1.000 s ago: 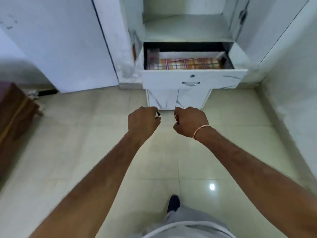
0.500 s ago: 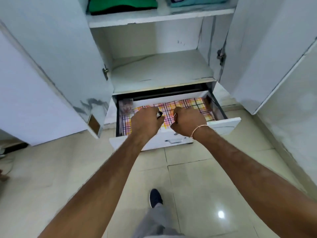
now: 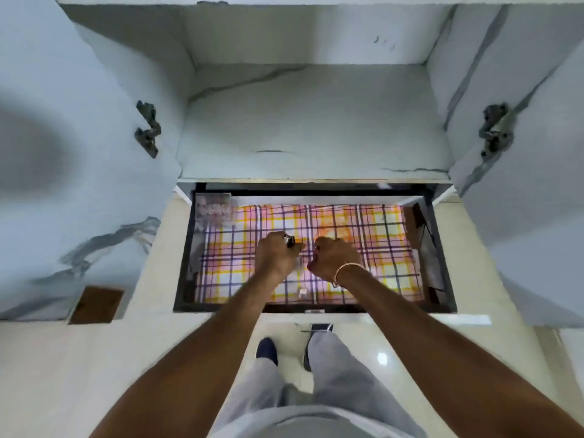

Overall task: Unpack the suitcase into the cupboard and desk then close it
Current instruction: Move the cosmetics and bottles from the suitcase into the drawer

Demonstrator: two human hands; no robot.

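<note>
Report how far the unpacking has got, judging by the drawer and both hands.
Done: the cupboard drawer is pulled open, with a checked cloth lining it and a clear packet in its back left corner. In hand: the left hand holds a small dark item above the cloth; the right hand is curled, its contents hidden. Left: putting these down. The suitcase is out of view.

Open drawer [image 3: 183, 248] w/ checked cloth liner [image 3: 373, 248] covering its bottom; clear packet [image 3: 212, 210] in back-left corner. Marbled cupboard shelf [image 3: 313, 121] above, floor tiles [image 3: 63, 374] below.
</note>
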